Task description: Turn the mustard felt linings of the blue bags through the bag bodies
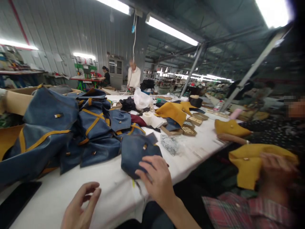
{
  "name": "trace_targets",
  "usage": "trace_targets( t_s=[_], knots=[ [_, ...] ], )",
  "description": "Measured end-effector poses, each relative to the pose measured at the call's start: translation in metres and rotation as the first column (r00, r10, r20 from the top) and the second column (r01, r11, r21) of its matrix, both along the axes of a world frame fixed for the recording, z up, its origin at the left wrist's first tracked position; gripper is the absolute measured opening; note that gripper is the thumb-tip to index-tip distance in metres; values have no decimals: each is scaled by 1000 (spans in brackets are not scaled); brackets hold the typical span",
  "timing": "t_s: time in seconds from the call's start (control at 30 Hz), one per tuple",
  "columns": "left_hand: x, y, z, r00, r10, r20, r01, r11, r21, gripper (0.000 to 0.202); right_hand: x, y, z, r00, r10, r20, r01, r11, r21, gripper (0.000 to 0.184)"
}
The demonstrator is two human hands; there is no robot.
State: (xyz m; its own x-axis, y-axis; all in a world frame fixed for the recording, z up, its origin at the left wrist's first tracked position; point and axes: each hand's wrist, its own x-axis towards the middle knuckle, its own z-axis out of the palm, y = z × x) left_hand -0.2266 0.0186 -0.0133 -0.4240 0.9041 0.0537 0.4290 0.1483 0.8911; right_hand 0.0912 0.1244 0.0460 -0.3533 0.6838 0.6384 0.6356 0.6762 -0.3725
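My left hand (82,205) hovers over the white table at the front, fingers curled with a gap between thumb and fingertips, and nothing in it. My right hand (158,178) is at the near right side of a blue leather bag piece (132,156), its fingers apart and appearing to touch the surface. A small metal clasp (145,146) shows on that piece, just above my fingers. Left of it lies a heap of similar blue leather bag pieces (100,149) with mustard straps and small metal fittings.
A clear bag of small metal parts (169,144), boxes of brass fittings (188,130) and mustard pieces (170,111) lie farther back. A dark phone-like slab (17,203) is at front left. On the right, co-workers' hands (277,168) hold mustard pieces close to the table edge.
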Motion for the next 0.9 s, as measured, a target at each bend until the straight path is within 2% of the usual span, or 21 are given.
trace_targets(
  t_s=[0.03, 0.1, 0.17, 0.23, 0.3, 0.4, 0.47, 0.5, 0.6, 0.7, 0.77, 0.83, 0.87, 0.9],
  knots=[
    [14, 7, 8, 998, -53, 37, 52, 999, 10, 59, 6, 3, -12, 984, -163, -72, 162, 987, -12, 47],
    [45, 21, 23, 984, -154, 85, 152, 988, 27, 62, 19, 20, -30, 891, -422, -166, 411, 906, -97, 89],
    [73, 35, 33, 957, -260, 127, 259, 966, 25, 66, 30, 45, -38, 829, -531, -177, 489, 841, -232, 121],
    [96, 47, 39, 919, -359, 166, 361, 932, 15, 68, 39, 71, -37, 860, -499, -107, 430, 822, -375, 127],
    [113, 54, 40, 880, -433, 195, 439, 898, 13, 69, 44, 95, -29, 898, -439, -7, 379, 783, -493, 121],
    [125, 61, 40, 843, -494, 214, 501, 865, 22, 74, 55, 117, -15, 866, -490, 104, 452, 676, -581, 116],
    [125, 64, 38, 838, -502, 214, 510, 860, 20, 77, 63, 124, -13, 847, -527, 67, 439, 625, -646, 106],
    [125, 65, 37, 842, -497, 209, 505, 863, 18, 77, 67, 125, -15, 858, -514, 19, 387, 620, -683, 96],
    [123, 72, 34, 866, -471, 169, 476, 879, 11, 77, 71, 121, -29, 920, -360, -157, 121, 640, -758, 61],
    [127, 84, 34, 896, -431, 110, 435, 900, -23, 83, 63, 112, -47, 928, -237, -289, -76, 638, -766, 41],
    [132, 91, 35, 907, -413, 84, 418, 906, -62, 90, 56, 107, -53, 910, -239, -338, -96, 672, -734, 30],
    [137, 96, 34, 908, -412, 73, 418, 904, -91, 95, 50, 101, -50, 893, -261, -366, -57, 743, -667, 12],
    [138, 96, 33, 907, -414, 72, 420, 903, -96, 98, 47, 97, -44, 887, -262, -380, -37, 780, -624, 11],
    [139, 96, 32, 908, -412, 77, 418, 904, -91, 100, 43, 90, -37, 882, -256, -396, -24, 814, -580, 17]
  ],
)
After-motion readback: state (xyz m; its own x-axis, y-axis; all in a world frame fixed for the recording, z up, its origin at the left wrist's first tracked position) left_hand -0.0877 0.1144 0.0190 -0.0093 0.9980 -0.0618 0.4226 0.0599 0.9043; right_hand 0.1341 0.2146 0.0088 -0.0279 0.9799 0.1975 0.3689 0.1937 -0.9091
